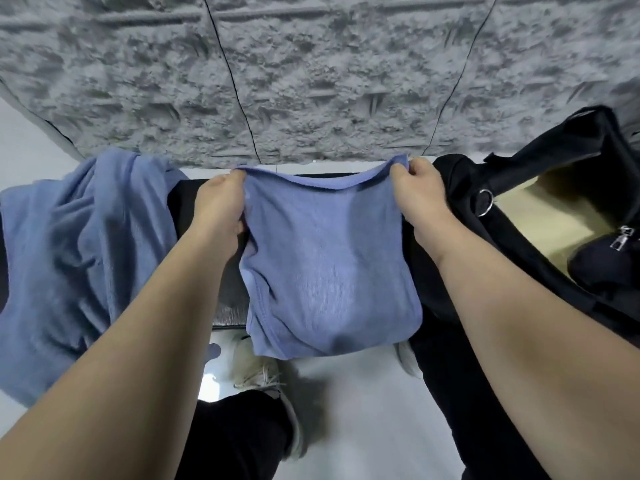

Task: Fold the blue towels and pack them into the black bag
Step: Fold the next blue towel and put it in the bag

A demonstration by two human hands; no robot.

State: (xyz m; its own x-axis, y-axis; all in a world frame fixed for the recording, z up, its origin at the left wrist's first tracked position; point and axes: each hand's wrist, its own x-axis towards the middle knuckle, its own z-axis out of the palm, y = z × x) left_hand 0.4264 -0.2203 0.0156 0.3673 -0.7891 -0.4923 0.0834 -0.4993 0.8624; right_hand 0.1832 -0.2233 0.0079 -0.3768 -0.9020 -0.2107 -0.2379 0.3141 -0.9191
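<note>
Both hands grip one blue towel (329,258) by its far top edge, held up in front of the person at centre. Left hand (220,202) pinches the left corner, fingers curled over the hem; right hand (420,199) pinches the right corner the same way. Top edge sags a little between them, so the cloth isn't pulled taut. It hangs as a roughly square panel w/ rounded lower corners, and the stacked hems at the lower left suggest it's already doubled. Judgement: holding by two corners lets gravity flatten the panel and line up the edges before the next fold or before lowering it.

Fabric looks thin, soft, fine-knit or microfibre, matte, light shows through the middle. Should drape and slip easily, so edges prob. need re-aligning once laid down.

More blue cloth, the towel pile (86,265), lies crumpled at left, deep folds, spilling over the near edge of the dark counter (228,292). Not yet folded, so the task looks early to mid.

The black bag (540,202) sits at right, just beside the right hand. Woven synthetic look, floppy sides, strap w/ a metal ring (486,201) and a zipper pull (623,239). Mouth gapes open showing a pale tan lining, so it's prob. ready to take a folded towel w/o extra handling.

Far side: rough grey textured wall (311,81) w/ thin dark seams. Near: pale floor, a light shoe (258,370), dark trousers.
</note>
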